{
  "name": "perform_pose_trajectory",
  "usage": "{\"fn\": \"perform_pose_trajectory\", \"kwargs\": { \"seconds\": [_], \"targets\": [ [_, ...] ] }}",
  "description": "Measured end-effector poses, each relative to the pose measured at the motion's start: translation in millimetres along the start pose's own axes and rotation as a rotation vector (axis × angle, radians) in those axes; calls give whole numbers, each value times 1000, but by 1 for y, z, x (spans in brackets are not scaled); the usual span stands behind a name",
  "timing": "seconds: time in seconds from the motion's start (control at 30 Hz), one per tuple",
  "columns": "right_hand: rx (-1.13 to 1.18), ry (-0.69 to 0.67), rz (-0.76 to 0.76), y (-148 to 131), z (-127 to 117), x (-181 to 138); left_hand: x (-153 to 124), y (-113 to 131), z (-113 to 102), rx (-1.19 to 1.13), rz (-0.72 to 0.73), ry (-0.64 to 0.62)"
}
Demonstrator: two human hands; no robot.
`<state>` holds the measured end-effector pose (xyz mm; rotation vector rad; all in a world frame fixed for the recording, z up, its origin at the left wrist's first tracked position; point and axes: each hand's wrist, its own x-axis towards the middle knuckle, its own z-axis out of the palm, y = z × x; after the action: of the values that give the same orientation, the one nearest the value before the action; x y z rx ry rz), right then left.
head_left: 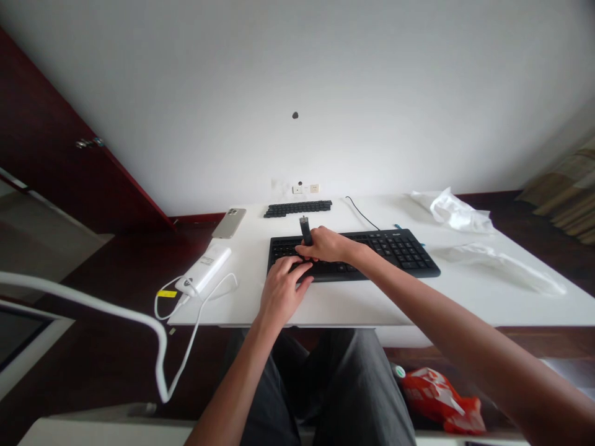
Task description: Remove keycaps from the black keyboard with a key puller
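Observation:
A black keyboard [395,248] lies across the middle of the white table [372,303]. My left hand [281,288] rests on its near left corner with the fingers laid flat over the keys. My right hand [325,244] is over the left half of the keyboard, closed around a small black tool [305,230] that stands upright with its tip pointing away from me. A row of loose black keycaps [297,208] sits behind the keyboard near the far edge.
A phone [229,222] lies face down at the far left. A white power bank [204,269] with a white cable [186,347] sits near the left edge. Crumpled clear plastic [458,214] lies at the far right. An orange bag [439,399] is on the floor.

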<state>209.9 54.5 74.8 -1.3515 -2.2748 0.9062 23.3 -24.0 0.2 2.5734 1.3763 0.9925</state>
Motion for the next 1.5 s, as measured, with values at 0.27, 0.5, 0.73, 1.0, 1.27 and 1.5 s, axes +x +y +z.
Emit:
{"fn": "perform_pose_trajectory", "kwargs": {
  "seconds": [0.27,0.5,0.73,1.0,1.27,1.5],
  "targets": [
    [-192,248,5,2,24,-20,0,8,-2,117,74,-119],
    [-93,444,28,8,50,-32,-9,10,8,232,69,-153],
    [115,440,-26,16,57,-32,-8,19,18,298,16,-148],
    [219,467,-29,23,60,-29,-9,19,19,268,9,-146],
    [355,539,-3,26,57,-31,-7,19,17,202,29,-129],
    [298,594,1,26,57,-31,-7,21,14,194,10,-141]
  ]
}}
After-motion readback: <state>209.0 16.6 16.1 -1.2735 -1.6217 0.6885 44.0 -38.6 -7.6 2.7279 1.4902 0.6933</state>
